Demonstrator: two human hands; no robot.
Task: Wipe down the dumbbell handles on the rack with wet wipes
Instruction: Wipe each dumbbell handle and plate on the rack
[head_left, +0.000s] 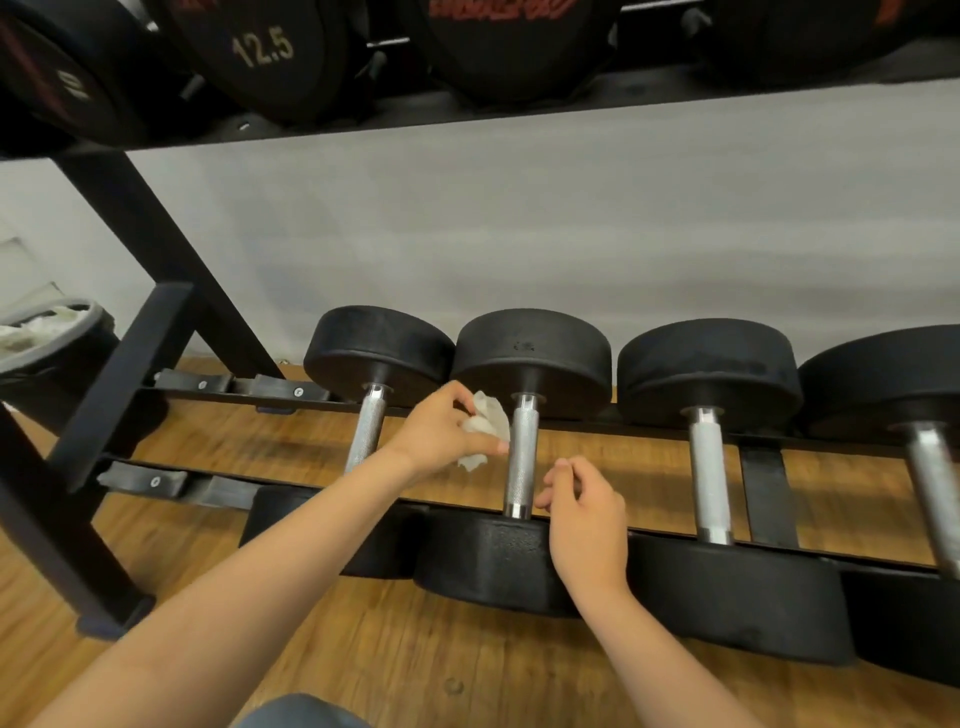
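Wipe contact is the weak spot. Your left hand (441, 426) pinches the crumpled wet wipe (488, 421) between thumb and fingers (491, 444). The wad sits against the left side of the second dumbbell handle (522, 457), about halfway along, not wrapped round it. Rub from there and you would likely clean one strip and miss the far side and the ends by the collars. The knurled steel could also snag and tear the wipe. Your right hand (587, 519) hovers by the handle's near end, fingers loosely curled and holding nothing; I cannot tell whether it touches the bar. Unless it steadies the dumbbell (498, 561), a hard stroke may roll it on the rack (171, 249) against its neighbours.
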